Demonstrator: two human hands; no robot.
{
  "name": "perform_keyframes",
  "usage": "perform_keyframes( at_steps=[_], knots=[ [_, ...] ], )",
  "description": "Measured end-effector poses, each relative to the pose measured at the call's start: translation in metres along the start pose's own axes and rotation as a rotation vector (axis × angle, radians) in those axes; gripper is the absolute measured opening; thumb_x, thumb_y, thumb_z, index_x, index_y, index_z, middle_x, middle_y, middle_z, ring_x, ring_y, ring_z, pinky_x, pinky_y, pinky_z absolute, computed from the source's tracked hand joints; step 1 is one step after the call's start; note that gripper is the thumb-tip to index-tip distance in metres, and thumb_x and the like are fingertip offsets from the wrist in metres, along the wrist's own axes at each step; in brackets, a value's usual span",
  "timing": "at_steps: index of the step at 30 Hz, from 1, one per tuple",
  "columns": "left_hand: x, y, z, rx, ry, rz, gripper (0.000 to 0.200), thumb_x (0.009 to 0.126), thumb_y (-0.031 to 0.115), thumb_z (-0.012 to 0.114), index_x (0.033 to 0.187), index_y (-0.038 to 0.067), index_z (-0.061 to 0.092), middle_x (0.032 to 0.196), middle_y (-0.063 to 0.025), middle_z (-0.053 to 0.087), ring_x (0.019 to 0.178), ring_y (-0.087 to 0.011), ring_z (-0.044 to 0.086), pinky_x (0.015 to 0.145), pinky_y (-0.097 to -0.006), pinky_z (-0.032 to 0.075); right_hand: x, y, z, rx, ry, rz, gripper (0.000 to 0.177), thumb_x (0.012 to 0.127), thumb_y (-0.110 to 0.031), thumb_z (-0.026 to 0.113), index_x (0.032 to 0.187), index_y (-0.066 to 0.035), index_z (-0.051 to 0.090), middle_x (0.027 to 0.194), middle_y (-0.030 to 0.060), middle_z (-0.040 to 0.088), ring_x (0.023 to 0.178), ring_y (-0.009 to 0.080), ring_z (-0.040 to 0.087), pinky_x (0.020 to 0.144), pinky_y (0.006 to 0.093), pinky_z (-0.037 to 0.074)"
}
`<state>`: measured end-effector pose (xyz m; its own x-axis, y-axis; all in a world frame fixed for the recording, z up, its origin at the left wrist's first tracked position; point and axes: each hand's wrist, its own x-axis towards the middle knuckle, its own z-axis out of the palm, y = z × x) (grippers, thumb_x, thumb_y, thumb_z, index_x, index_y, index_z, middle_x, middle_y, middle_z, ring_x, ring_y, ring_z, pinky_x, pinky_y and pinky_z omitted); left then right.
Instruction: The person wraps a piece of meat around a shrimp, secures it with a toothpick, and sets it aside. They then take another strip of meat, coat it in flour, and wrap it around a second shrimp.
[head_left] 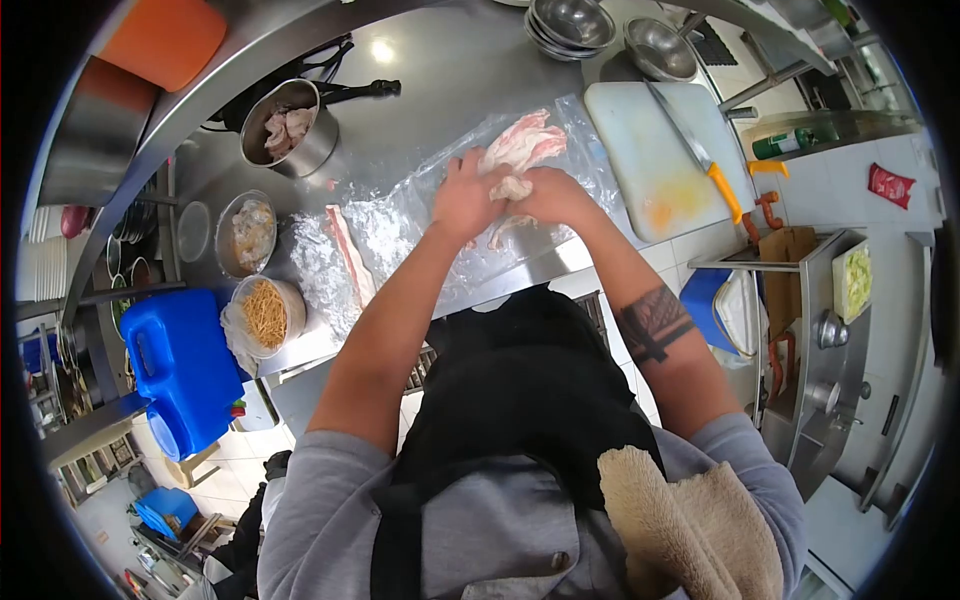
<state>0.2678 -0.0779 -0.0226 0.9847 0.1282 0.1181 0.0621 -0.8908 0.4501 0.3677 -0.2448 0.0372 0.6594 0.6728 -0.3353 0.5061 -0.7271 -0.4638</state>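
Observation:
My left hand (467, 197) and my right hand (550, 197) meet over the plastic sheet (405, 215), fingers closed around a small pale piece of meat (511, 188). My fingers hide part of it. Just beyond them lies a pile of raw bacon strips (525, 140), pink and white. Below my hands a thin scrap of bacon (512, 230) rests on the plastic. One bacon strip (349, 255) is laid out lengthwise to the left of my left forearm.
A pot of pale meat pieces (318, 150), a bowl with wet contents (247, 232) and a tub of toothpicks (268, 314) stand at left. A knife (690, 140) lies on the white cutting board (628, 150) at right. Metal bowls (660, 50) stand behind; a blue jug (180, 360) is lower left.

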Motion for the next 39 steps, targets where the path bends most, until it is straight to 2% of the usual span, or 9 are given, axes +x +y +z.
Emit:
perform_keyframes(
  at_steps=[8,15,20,23,25,31,34,37,39],
  knots=[
    [0.008,0.01,-0.026,-0.073,-0.166,-0.114,0.058,0.076,0.036,0.089,0.133,0.037,0.073,0.158,-0.0084,0.042,0.139,-0.0386,0.047,0.112,-0.0472,0.051,0.003,-0.022,-0.007,-0.187,-0.057,0.061,0.028,0.088,-0.025,0.072,0.109,-0.007,0.079,0.11,0.0189,0.077,0.104,0.0366,0.075,0.09,0.0489,0.059],
    [0.007,-0.009,-0.046,-0.071,-0.276,-0.137,0.096,0.063,0.046,0.095,0.151,0.034,0.059,0.172,-0.0185,0.022,0.153,-0.0442,0.033,0.125,-0.0512,0.033,-0.055,-0.029,-0.033,-0.271,-0.026,0.032,0.027,0.088,-0.022,0.07,0.111,-0.009,0.077,0.108,0.0185,0.077,0.103,0.039,0.074,0.09,0.0501,0.059],
    [0.006,-0.041,-0.063,-0.08,-0.477,-0.041,0.105,0.064,0.043,0.094,0.158,0.035,0.05,0.177,-0.0194,0.01,0.157,-0.0479,0.022,0.129,-0.0513,0.023,-0.089,-0.008,-0.083,0.196,0.053,-0.085,0.027,0.092,-0.023,0.069,0.112,-0.005,0.074,0.102,0.0192,0.073,0.096,0.0388,0.07,0.087,0.0459,0.055],
    [0.009,-0.039,-0.061,-0.084,-0.312,0.037,0.09,0.077,0.033,0.086,0.16,0.03,0.05,0.174,-0.0195,0.026,0.156,-0.0404,0.031,0.127,-0.0466,0.029,-0.092,-0.001,-0.075,0.335,0.132,-0.142,0.028,0.092,-0.021,0.073,0.115,-0.006,0.074,0.101,0.0169,0.073,0.093,0.0367,0.069,0.087,0.0425,0.054],
    [0.01,-0.028,-0.075,-1.221,-0.326,-0.018,0.064,0.095,0.024,0.075,0.155,0.014,0.055,0.17,-0.014,0.037,0.151,-0.0304,0.042,0.121,-0.0425,0.037,-0.091,0.001,-0.067,0.417,0.203,-0.192,0.028,0.091,-0.019,0.074,0.116,-0.007,0.075,0.101,0.016,0.073,0.092,0.0365,0.069,0.087,0.0422,0.054],
    [-0.001,0.024,-0.081,-0.927,-0.544,-0.08,0.036,0.105,0.024,0.068,0.134,0.002,0.071,0.128,-0.0047,0.071,0.113,-0.0137,0.064,0.099,-0.0311,0.049,-0.057,-0.006,-0.053,0.013,0.311,-0.461,0.031,0.084,-0.016,0.083,0.112,-0.005,0.078,0.113,0.0147,0.075,0.107,0.0337,0.068,0.096,0.0408,0.054],
    [-0.014,0.017,-0.051,-1.16,-0.362,-0.218,0.035,0.105,0.023,0.068,0.133,0.001,0.071,0.113,-0.0016,0.074,0.106,-0.011,0.062,0.096,-0.0299,0.049,-0.035,-0.001,-0.031,0.07,0.503,-0.47,0.039,0.083,-0.017,0.082,0.12,-0.01,0.076,0.114,0.0125,0.074,0.119,0.0357,0.063,0.104,0.0487,0.048],
    [-0.029,0.014,-0.037,-1.3,-0.244,-0.439,0.037,0.106,0.023,0.068,0.136,0.002,0.069,0.115,-0.0027,0.073,0.106,-0.0109,0.062,0.095,-0.0299,0.049,-0.032,-0.002,-0.012,0.243,0.704,-0.147,0.044,0.088,-0.019,0.082,0.128,-0.006,0.07,0.113,0.0122,0.073,0.109,0.0288,0.067,0.096,0.0422,0.053],
    [-0.038,0.016,-0.033,-1.313,-0.217,-0.428,0.038,0.106,0.024,0.068,0.138,0.003,0.069,0.115,-0.004,0.073,0.105,-0.0106,0.062,0.095,-0.0295,0.05,-0.042,-0.006,-0.004,1.244,0.229,0.105,0.047,0.094,-0.02,0.08,0.133,-0.001,0.064,0.111,0.0083,0.072,0.097,0.0175,0.068,0.087,0.0332,0.055]
  ],
)
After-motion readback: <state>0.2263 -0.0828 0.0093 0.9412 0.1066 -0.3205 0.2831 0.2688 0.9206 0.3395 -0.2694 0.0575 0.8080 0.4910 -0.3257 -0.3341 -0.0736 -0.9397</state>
